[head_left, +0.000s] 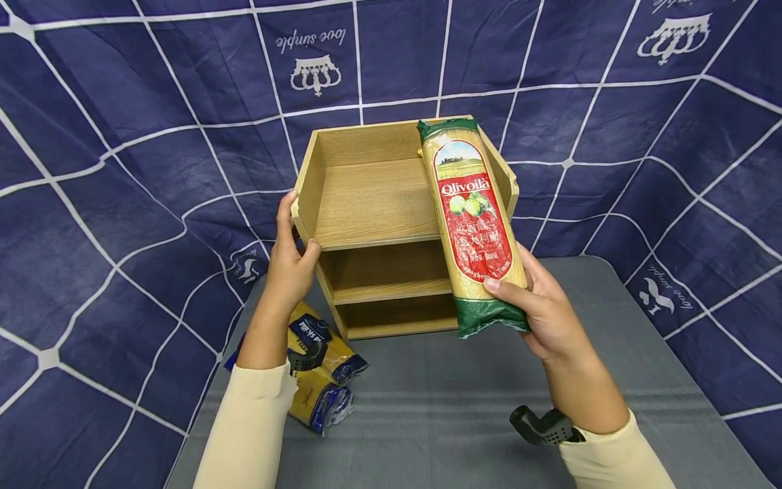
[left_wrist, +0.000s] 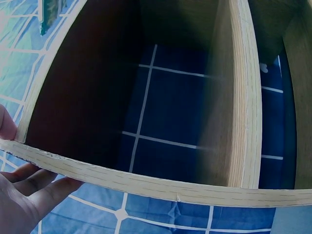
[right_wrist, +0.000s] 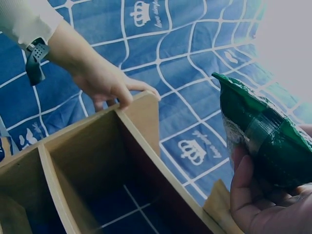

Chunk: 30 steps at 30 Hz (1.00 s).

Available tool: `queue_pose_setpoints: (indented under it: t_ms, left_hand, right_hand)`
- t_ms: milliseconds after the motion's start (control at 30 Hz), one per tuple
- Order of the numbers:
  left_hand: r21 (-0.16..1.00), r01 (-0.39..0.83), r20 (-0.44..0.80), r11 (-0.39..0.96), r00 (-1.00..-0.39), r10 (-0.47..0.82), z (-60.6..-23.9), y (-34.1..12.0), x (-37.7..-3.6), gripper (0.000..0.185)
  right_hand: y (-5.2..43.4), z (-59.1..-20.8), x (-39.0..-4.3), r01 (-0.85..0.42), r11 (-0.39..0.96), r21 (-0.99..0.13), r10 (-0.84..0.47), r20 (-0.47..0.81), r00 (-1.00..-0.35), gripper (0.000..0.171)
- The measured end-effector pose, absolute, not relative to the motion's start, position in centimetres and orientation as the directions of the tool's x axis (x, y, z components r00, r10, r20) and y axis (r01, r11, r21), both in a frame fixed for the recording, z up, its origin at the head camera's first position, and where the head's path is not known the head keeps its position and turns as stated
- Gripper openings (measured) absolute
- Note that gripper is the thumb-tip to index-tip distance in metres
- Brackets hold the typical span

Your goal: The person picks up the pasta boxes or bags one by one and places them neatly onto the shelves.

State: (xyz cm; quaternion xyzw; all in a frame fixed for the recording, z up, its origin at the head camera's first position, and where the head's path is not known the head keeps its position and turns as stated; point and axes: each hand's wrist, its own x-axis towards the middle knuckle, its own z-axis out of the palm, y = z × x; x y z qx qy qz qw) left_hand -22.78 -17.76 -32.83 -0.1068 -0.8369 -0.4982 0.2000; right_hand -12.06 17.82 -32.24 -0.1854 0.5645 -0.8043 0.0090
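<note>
My right hand [head_left: 546, 309] grips the lower end of a spaghetti pack [head_left: 467, 217], thumb across its front. The pack has green ends and a red label, and stands tilted in front of the right part of a small wooden shelf [head_left: 379, 197]. In the right wrist view the green end [right_wrist: 268, 131] of the pack faces the camera. At the shelf's left side, my left hand [head_left: 290, 261] holds the upper front corner of the side panel. Its thumb is on one side and its fingers are on the other, as the left wrist view shows along the panel's edge [left_wrist: 112, 173].
Two yellow-and-blue pasta packs [head_left: 314, 401] lie on the grey tabletop [head_left: 427, 421] left of the shelf, partly behind my left forearm. A blue cloth [head_left: 403, 54] with white lines hangs behind and on both sides. The shelf has an open top and two lower compartments.
</note>
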Motion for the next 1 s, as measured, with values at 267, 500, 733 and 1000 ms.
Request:
queue_pose_setpoints:
  t_ms: [267, 500, 733, 1000]
  left_hand:
    - [0.795, 0.367, 0.429, 0.483, -0.903, -0.021, -32.9, -17.8, -22.7, 0.083]
    - [0.788, 0.384, 0.441, 0.481, -0.897, -0.007, -32.8, -17.8, -22.6, 0.083]
    - [0.788, 0.383, 0.442, 0.481, -0.897, -0.009, -32.9, -17.9, -22.7, 0.084]
    - [0.792, 0.397, 0.45, 0.463, -0.893, -0.004, -33.0, -17.8, -22.8, 0.084]
  right_hand:
    - [16.9, -32.6, -12.4, -0.151, -0.349, -0.925, -0.263, 0.252, -0.931, 0.063]
    - [16.2, -32.8, -12.7, -0.119, -0.358, -0.926, -0.298, 0.234, -0.925, 0.064]
    - [15.5, -32.8, -12.9, -0.087, -0.333, -0.939, -0.301, 0.193, -0.934, 0.065]
    - [14.6, -32.7, -13.2, -0.066, -0.321, -0.945, -0.304, 0.169, -0.938, 0.065]
